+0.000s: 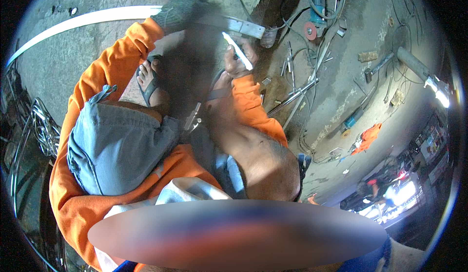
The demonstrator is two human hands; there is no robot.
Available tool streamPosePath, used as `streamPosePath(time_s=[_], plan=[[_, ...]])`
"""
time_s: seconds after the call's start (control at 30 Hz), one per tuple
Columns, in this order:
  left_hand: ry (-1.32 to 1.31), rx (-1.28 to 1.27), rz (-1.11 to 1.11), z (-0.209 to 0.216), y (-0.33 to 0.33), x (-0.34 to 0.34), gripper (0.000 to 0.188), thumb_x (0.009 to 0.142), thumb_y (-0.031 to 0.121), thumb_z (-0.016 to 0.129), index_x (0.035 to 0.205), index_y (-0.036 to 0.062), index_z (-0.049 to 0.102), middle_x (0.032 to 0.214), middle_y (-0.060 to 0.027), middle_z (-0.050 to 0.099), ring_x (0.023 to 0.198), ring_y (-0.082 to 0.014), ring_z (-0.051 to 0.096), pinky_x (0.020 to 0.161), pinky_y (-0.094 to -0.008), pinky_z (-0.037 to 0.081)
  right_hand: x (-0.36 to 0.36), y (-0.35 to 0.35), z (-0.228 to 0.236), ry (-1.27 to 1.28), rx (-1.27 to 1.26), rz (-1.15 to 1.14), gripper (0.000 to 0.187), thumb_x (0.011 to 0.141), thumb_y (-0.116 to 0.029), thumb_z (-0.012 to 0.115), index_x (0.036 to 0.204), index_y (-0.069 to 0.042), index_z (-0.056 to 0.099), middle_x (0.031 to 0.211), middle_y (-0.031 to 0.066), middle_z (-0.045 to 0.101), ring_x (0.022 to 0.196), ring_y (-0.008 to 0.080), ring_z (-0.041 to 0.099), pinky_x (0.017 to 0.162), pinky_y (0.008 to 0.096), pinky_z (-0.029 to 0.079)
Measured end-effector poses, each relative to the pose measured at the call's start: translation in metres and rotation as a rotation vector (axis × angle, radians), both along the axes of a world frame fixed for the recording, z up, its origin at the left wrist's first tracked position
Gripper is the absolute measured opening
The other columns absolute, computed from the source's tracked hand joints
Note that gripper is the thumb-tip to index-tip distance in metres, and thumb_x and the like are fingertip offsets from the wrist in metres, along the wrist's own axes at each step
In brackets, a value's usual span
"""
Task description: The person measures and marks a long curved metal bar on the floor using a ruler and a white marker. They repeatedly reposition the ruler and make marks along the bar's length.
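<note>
My left hand (pixel 183 14), in a dark glove, is closed over a long pale metal strip (pixel 97 14) that curves in from the left. Beyond the glove, a flat metal bar with small holes (pixel 246 28) shows near my right hand; I cannot tell whether it is the same piece. My bare right hand (pixel 240 60) has its fingers round a slim, bright white stick (pixel 237 51), held at a slant. A dark blurred patch hides the space between my hands. A small silver metal fitting (pixel 193 120) shows between my knees.
To the right are a blue angle grinder (pixel 318 4) with a red disc, metal rods (pixel 295 96), a hammer (pixel 378 67) and a second grinder (pixel 352 120). Cables trail over the floor. An orange cloth (pixel 368 138) lies farther off. Coiled wire (pixel 44 126) is at left.
</note>
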State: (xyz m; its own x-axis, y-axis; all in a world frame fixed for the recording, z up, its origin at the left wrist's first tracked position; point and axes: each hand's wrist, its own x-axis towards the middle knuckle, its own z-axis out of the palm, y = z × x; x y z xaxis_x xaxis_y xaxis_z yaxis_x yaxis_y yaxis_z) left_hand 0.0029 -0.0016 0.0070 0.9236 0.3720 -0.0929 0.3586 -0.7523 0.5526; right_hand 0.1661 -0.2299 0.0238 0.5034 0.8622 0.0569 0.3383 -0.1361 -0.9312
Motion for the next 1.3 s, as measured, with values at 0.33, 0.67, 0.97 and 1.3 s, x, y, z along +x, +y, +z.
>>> streamPosePath(time_s=[0.33, 0.67, 0.97, 1.3], plan=[[0.029, -0.089, -0.007, 0.012, -0.001, 0.005, 0.038, 0.094, 0.021, 0.062, 0.132, 0.0185, 0.067, 0.104, -0.0159, 0.066, 0.094, -0.0366, 0.066, 0.082, -0.0445, 0.054, 0.000, 0.018, 0.009, -0.107, 0.080, 0.076, 0.028, 0.081, -0.018, 0.070, 0.105, -0.004, 0.070, 0.096, 0.0136, 0.074, 0.084, 0.0263, 0.074, 0.079, 0.0359, 0.059], [-0.037, -0.014, -0.079, 0.013, 0.002, 0.005, 0.037, 0.095, 0.020, 0.059, 0.132, 0.0183, 0.067, 0.105, -0.0163, 0.066, 0.095, -0.0364, 0.066, 0.081, -0.0446, 0.054, -0.001, 0.020, 0.009, -0.129, 0.087, 0.065, 0.027, 0.081, -0.013, 0.071, 0.106, -0.003, 0.071, 0.100, 0.0148, 0.075, 0.087, 0.0286, 0.075, 0.081, 0.0364, 0.059], [0.018, -0.116, -0.008, 0.009, 0.000, 0.006, 0.037, 0.094, 0.020, 0.061, 0.130, 0.0172, 0.067, 0.103, -0.0166, 0.065, 0.095, -0.0366, 0.066, 0.082, -0.0446, 0.054, -0.005, 0.023, 0.010, -0.111, 0.076, 0.050, 0.027, 0.082, -0.016, 0.072, 0.106, -0.003, 0.072, 0.100, 0.0149, 0.075, 0.090, 0.0289, 0.074, 0.083, 0.0371, 0.059], [0.028, -0.113, -0.067, 0.006, 0.004, 0.008, 0.037, 0.093, 0.019, 0.062, 0.130, 0.0167, 0.068, 0.102, -0.0157, 0.066, 0.094, -0.0362, 0.064, 0.084, -0.0448, 0.053, 0.000, 0.019, 0.005, -0.110, 0.063, 0.044, 0.029, 0.082, -0.016, 0.072, 0.108, -0.004, 0.071, 0.098, 0.0150, 0.074, 0.088, 0.0301, 0.074, 0.081, 0.0376, 0.059]])
